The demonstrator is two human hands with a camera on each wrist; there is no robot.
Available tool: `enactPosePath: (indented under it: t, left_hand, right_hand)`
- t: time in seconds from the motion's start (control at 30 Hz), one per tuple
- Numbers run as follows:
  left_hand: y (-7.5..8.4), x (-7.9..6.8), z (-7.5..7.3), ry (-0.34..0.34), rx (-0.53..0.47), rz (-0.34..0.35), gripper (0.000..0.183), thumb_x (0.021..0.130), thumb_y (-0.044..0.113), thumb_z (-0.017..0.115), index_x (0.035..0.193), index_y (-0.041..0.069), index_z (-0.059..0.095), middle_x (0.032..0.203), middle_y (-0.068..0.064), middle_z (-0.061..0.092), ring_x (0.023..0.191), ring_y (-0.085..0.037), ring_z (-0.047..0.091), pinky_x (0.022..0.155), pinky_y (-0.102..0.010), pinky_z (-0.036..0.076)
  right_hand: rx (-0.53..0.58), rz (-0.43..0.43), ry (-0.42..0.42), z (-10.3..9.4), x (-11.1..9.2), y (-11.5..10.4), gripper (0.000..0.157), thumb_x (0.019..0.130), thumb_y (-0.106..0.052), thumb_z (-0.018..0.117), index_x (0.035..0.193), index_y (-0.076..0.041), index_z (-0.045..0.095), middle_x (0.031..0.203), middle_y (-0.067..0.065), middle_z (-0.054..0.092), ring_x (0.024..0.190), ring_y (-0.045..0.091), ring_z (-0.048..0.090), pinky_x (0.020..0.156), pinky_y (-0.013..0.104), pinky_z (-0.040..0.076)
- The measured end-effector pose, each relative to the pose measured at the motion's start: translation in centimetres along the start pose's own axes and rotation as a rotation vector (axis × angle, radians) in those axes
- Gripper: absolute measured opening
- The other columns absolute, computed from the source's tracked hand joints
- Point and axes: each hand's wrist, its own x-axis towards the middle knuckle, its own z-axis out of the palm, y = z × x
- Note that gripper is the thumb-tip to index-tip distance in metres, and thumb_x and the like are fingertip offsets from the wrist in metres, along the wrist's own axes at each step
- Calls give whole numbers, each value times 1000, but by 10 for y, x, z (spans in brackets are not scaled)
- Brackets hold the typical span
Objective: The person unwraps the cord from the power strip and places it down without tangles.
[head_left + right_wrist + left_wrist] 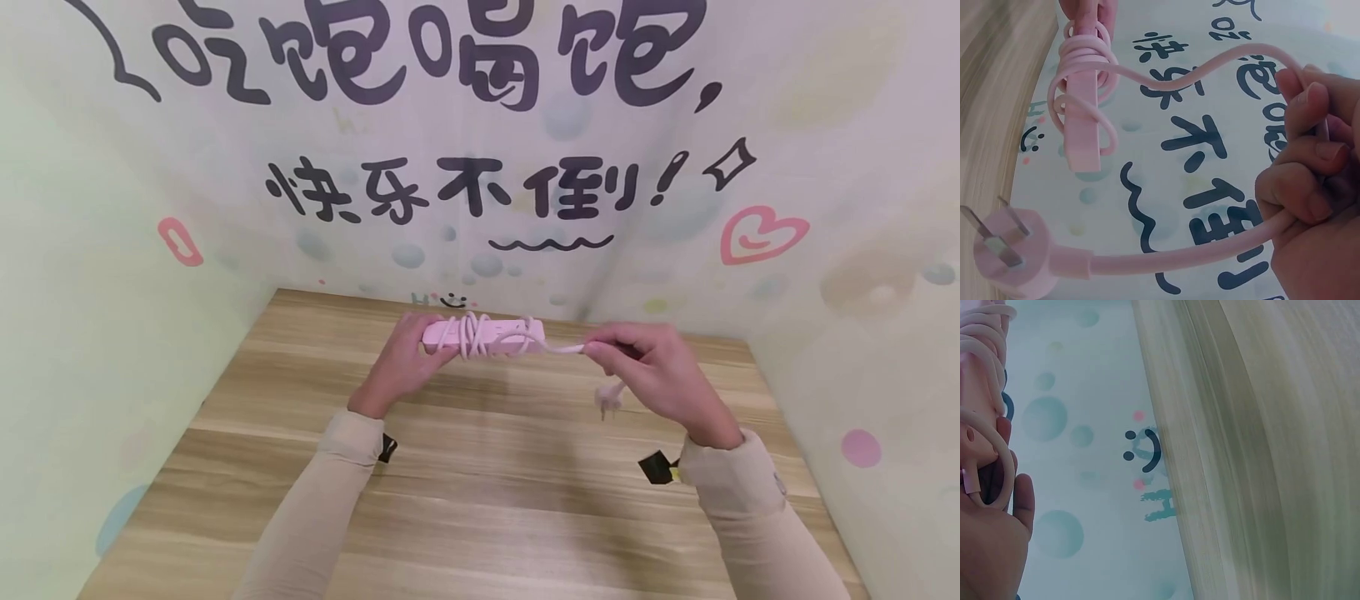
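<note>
A pink power strip (491, 335) is held up over the far part of the table, its cord (1088, 53) wound round it in several loops. My left hand (405, 354) grips the strip's left end; in the left wrist view the fingers (1024, 500) show at its edge. My right hand (656, 367) holds the cord's free stretch, with curled fingers round it in the right wrist view. Past this hand the cord runs on to the plug (1013, 250), whose metal prongs point outward. In the head view the plug hangs below the right hand.
The wood-grain table (480, 500) ends at a white printed wall sheet (480, 133) with black lettering. Light side panels stand left and right. Black pieces (656, 467) show beside both sleeve cuffs.
</note>
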Motion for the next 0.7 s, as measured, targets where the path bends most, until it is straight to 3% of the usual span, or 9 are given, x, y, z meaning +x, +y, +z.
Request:
enactPosePath:
  t: [0.33, 0.7]
  left_hand:
    - [-2, 3, -7, 39, -5, -13, 42, 92, 27, 75, 126, 6, 62, 118, -9, 63, 111, -25, 49, 88, -39, 45]
    - [-7, 3, -10, 64, -22, -14, 44, 92, 25, 75, 128, 3, 59, 120, -12, 60, 113, -27, 47, 89, -40, 43]
  right_hand:
    - [8, 9, -120, -9, -19, 8, 17, 93, -4, 72, 98, -19, 78, 71, -7, 59, 53, 7, 42, 47, 24, 36]
    - [37, 159, -289, -15, -30, 25, 11, 97, -16, 69, 99, -23, 77, 70, -5, 59, 57, 5, 51, 53, 24, 48]
